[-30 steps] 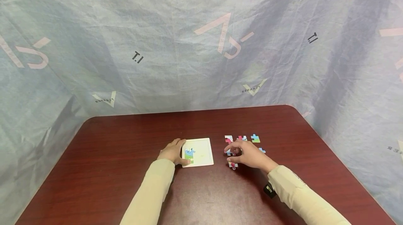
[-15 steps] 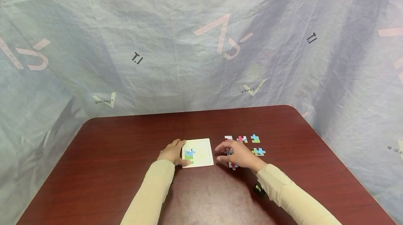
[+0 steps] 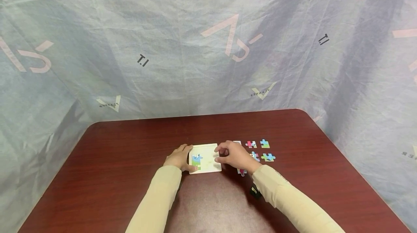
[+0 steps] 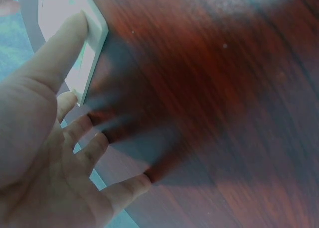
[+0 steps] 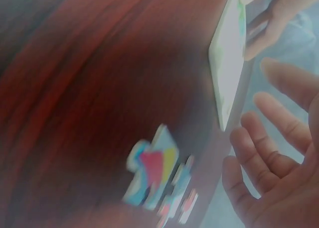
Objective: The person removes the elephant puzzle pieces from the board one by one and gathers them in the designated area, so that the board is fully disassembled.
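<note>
A shallow white puzzle tray lies on the table with joined blue and green puzzle pieces along its left side. My left hand rests at the tray's left edge, the thumb laid over its near corner and the fingers spread toward its far corner. Over the right edge of the tray hovers my right hand, its thumb and fingertips apart. No piece shows between them in the right wrist view. Several loose puzzle pieces lie right of the tray, among them a pink-and-yellow one and a blue-and-green one.
The dark red wooden table has rounded far corners. Behind and beside it hangs a pale printed cloth. Other loose pieces, such as a pink-and-white piece and a blue piece, lie farther back on the right.
My right hand has moved left from above the loose pieces to the tray's right edge, uncovering some pieces. The left hand and the tray have stayed put.
</note>
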A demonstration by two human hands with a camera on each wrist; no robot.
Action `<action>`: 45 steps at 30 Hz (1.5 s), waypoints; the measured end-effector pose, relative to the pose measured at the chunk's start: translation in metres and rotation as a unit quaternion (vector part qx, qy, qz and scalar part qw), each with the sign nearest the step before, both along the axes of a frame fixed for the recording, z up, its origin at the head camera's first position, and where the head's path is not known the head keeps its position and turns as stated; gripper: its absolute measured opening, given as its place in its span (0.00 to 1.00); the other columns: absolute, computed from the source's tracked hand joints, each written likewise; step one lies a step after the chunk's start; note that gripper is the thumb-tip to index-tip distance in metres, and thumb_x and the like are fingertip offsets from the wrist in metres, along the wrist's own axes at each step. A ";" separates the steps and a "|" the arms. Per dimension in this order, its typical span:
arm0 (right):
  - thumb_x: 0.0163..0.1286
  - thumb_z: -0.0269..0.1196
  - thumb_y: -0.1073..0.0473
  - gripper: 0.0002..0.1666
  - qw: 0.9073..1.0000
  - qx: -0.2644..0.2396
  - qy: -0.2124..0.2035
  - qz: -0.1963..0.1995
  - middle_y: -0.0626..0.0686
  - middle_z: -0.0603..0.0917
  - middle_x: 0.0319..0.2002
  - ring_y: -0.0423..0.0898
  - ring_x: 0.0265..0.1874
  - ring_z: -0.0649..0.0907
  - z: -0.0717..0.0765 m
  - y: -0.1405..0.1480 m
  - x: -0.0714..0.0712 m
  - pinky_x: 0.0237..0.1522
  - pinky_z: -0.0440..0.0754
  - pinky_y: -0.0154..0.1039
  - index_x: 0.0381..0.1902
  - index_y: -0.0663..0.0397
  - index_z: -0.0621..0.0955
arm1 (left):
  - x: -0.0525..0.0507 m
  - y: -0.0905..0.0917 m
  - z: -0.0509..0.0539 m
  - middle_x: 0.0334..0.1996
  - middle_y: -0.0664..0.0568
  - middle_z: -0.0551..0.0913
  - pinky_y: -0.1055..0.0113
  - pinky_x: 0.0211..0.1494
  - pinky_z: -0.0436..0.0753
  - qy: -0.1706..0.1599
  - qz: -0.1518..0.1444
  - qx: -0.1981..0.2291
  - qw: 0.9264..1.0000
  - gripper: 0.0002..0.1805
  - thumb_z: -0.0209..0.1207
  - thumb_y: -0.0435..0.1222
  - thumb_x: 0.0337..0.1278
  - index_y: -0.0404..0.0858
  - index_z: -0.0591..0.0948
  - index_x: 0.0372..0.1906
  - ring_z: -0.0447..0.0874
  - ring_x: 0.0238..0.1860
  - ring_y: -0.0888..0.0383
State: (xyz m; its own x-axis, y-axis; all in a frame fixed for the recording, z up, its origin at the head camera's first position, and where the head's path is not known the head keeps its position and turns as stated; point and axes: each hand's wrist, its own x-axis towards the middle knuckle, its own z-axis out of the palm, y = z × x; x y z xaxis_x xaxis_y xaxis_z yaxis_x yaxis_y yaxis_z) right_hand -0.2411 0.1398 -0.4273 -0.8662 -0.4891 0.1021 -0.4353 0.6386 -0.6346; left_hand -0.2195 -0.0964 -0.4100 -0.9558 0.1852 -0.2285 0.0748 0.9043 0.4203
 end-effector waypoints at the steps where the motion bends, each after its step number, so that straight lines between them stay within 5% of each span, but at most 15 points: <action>1: 0.64 0.74 0.59 0.13 1.000 0.003 0.003 -0.001 0.47 0.81 0.31 0.40 0.28 0.75 0.000 -0.003 -0.001 0.36 0.77 0.37 0.44 0.58 0.87 | 0.000 0.000 0.000 0.74 0.37 0.64 0.32 0.68 0.64 0.000 0.000 0.000 1.000 0.45 0.76 0.40 0.53 0.35 0.67 0.75 0.63 0.73 0.35; 12: 0.59 0.77 0.56 0.14 0.998 0.037 -0.003 -0.050 0.50 0.83 0.34 0.43 0.32 0.79 0.005 -0.038 -0.007 0.35 0.78 0.40 0.42 0.52 0.88 | -0.004 -0.001 -0.002 0.74 0.38 0.64 0.32 0.69 0.64 -0.006 0.002 -0.001 1.000 0.46 0.76 0.42 0.54 0.36 0.66 0.75 0.63 0.73 0.36; 25: 0.60 0.76 0.56 0.15 0.994 0.092 -0.025 -0.046 0.52 0.86 0.37 0.48 0.38 0.83 0.005 -0.063 -0.010 0.37 0.80 0.45 0.45 0.51 0.88 | -0.004 -0.002 -0.003 0.74 0.38 0.64 0.32 0.68 0.64 -0.009 -0.003 -0.002 1.000 0.46 0.75 0.42 0.55 0.36 0.66 0.75 0.62 0.73 0.36; 34: 0.60 0.76 0.56 0.15 0.992 0.122 -0.015 -0.036 0.52 0.84 0.38 0.49 0.39 0.83 0.001 -0.072 -0.011 0.37 0.81 0.45 0.46 0.49 0.89 | 0.001 -0.001 0.005 0.73 0.38 0.66 0.34 0.67 0.67 0.002 -0.004 -0.006 1.000 0.44 0.75 0.41 0.54 0.35 0.68 0.74 0.64 0.72 0.36; 45: 0.58 0.78 0.57 0.12 0.991 0.125 -0.013 -0.042 0.50 0.83 0.35 0.47 0.36 0.82 0.000 -0.074 -0.013 0.34 0.80 0.44 0.41 0.47 0.89 | -0.004 -0.001 -0.002 0.73 0.38 0.65 0.33 0.67 0.66 -0.005 -0.003 -0.006 1.000 0.45 0.75 0.42 0.55 0.36 0.67 0.75 0.63 0.73 0.36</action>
